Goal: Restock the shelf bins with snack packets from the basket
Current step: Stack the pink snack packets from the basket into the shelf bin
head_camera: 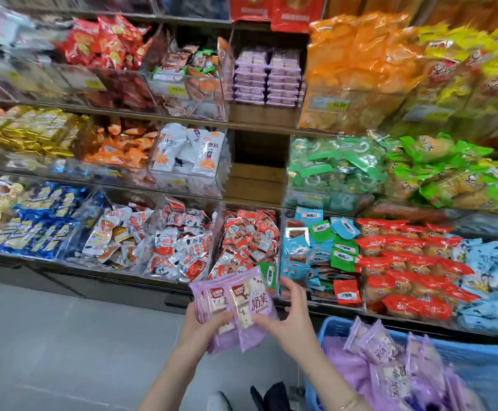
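A stack of purple snack packets (243,298) is held upright in front of the lowest shelf. My left hand (203,327) grips the stack from the left, fingers curled round its lower edge. My right hand (293,315) holds the front packet at its right side, thumb on the packet face and fingers raised behind. The blue basket (479,360) at the lower right holds several more purple packets (390,351). On the upper shelf, a bin with the same purple packets (267,77) stacked in two neat columns stands at centre.
Clear bins full of red, white, blue, green and orange snacks fill three shelf tiers. An open wooden gap (256,173) sits in the middle tier below the purple bin. Grey floor (64,336) lies to the left.
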The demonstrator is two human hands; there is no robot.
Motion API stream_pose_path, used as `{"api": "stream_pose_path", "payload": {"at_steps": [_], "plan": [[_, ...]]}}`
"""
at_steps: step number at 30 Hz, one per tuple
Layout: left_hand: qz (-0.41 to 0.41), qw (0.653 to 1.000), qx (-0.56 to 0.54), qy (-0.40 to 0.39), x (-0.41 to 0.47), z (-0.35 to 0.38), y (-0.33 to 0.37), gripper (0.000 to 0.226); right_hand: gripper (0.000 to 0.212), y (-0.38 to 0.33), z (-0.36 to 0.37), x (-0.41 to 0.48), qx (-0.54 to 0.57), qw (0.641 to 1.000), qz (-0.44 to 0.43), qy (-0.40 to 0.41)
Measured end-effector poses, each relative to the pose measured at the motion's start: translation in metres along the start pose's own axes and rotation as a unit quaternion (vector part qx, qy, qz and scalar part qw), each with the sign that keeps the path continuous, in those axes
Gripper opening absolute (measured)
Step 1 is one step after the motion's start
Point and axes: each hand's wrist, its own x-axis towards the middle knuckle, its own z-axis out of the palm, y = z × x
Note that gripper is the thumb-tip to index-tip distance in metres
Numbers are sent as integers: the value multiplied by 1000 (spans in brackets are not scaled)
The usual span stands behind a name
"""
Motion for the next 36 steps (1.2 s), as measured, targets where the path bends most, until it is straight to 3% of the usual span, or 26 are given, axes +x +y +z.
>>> {"api": "stream_pose_path", "payload": {"at_steps": [1, 3, 4, 6, 9, 12, 14, 21, 27, 33, 36], "plan": [[5, 1000, 0, -8, 2, -8, 4, 54, 68, 1, 6, 5, 10, 999, 43, -30], [9, 1000, 2, -24, 7, -18, 10, 47, 47, 1, 19, 14, 93, 984, 99, -111], [5, 1000, -5, -21, 11, -23, 11, 48, 37, 0, 25, 19, 131, 975, 116, -135], [-15, 1000, -23, -3, 22, -33, 11, 65, 39, 1, 35, 27, 170, 964, 144, -145], [-38, 998, -44, -1, 45, -43, 14, 79, 50, 1, 39, 50, 161, 965, 180, -103], [-43, 998, -49, 22, 76, -48, 25, 79, 18, -3, 33, 85, 209, 947, 244, -19], [-49, 997, -59, 27, 100, -50, 37, 80, 18, -9, 23, 112, 240, 936, 256, 3], [-17, 997, -74, 22, 178, -43, 110, 88, 28, -43, -3, 219, 233, 949, 210, -11], [44, 994, -105, 8, 227, -40, 174, 129, 22, -89, -15, 287, 227, 963, 143, -26], [129, 988, -73, -49, 268, -39, 254, 96, 23, -139, -27, 341, 248, 965, 87, 2], [210, 974, -57, -68, 293, -33, 306, 87, 26, -170, -33, 360, 222, 974, 46, 19]]}}
